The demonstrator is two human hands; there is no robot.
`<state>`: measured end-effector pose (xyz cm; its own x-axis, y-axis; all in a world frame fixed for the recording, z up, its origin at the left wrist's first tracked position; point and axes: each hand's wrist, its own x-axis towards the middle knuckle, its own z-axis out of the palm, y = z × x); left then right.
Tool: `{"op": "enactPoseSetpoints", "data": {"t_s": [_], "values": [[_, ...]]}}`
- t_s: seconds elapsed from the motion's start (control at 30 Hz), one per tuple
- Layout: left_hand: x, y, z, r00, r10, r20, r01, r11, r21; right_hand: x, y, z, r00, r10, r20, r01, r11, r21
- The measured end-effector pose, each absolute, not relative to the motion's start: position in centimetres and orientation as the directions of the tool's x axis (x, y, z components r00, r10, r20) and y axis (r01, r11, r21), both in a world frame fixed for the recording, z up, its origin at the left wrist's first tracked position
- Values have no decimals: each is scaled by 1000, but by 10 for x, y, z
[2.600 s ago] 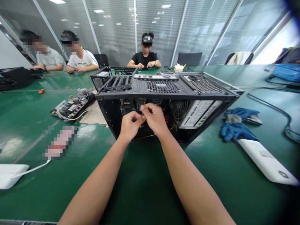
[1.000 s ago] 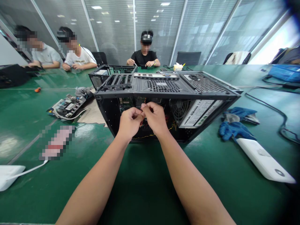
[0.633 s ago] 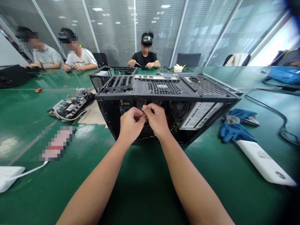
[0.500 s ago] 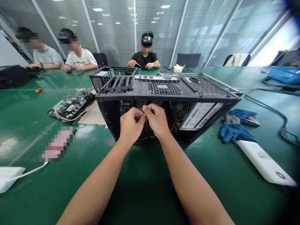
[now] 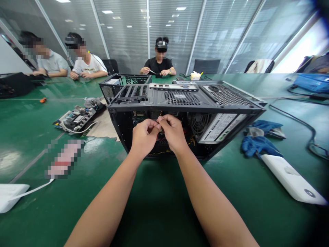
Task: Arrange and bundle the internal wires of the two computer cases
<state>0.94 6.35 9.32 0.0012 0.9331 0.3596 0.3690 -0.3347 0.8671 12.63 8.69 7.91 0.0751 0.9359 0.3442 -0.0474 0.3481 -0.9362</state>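
Green table point(image 5: 159, 192) bearing an open black PC case point(image 5: 180, 99), both hands at its open side.

Steel case lies on its side, mid-table, open face toward the wearer; power supply point(image 5: 218, 125) with fan at its right end. White flat device point(image 5: 293, 178) near right; blue gloves point(image 5: 257, 144) just beyond it, beside the case. Circuit board point(image 5: 75, 118) left of the case, well apart from the hands; white box point(image 5: 10, 195) with cord at far left. Left hand point(image 5: 142, 137) and right hand point(image 5: 173, 132) meet fingertip to fingertip just inside the opening, each curled in a pinch on a small dark part point(image 5: 159, 127), too small to identify; red and yellow wires show behind them. Three seated people across the table.
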Motion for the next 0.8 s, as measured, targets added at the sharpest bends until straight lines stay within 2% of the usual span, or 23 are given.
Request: {"op": "enactPoseSetpoints", "data": {"t_s": [0.17, 0.33, 0.53, 0.7, 0.8], "values": [[15, 59, 95, -30, 861, 507, 504, -425, 752, 125, 86, 78, 104, 930, 352, -41, 357, -933], [17, 61, 95, -67, 836, 545, 502, -444, 742, 125, 87, 79, 112, 904, 412, -9, 415, -910], [14, 62, 97, -92, 890, 447, 436, -368, 821, 124, 87, 80, 114, 908, 403, 14, 404, -914], [12, 68, 94, -60, 939, 337, 298, -306, 904, 124, 87, 81, 91, 929, 358, -56, 364, -930], [12, 70, 91, -38, 946, 323, 243, -304, 921, 125, 88, 81, 77, 941, 330, -91, 336, -937]]}}
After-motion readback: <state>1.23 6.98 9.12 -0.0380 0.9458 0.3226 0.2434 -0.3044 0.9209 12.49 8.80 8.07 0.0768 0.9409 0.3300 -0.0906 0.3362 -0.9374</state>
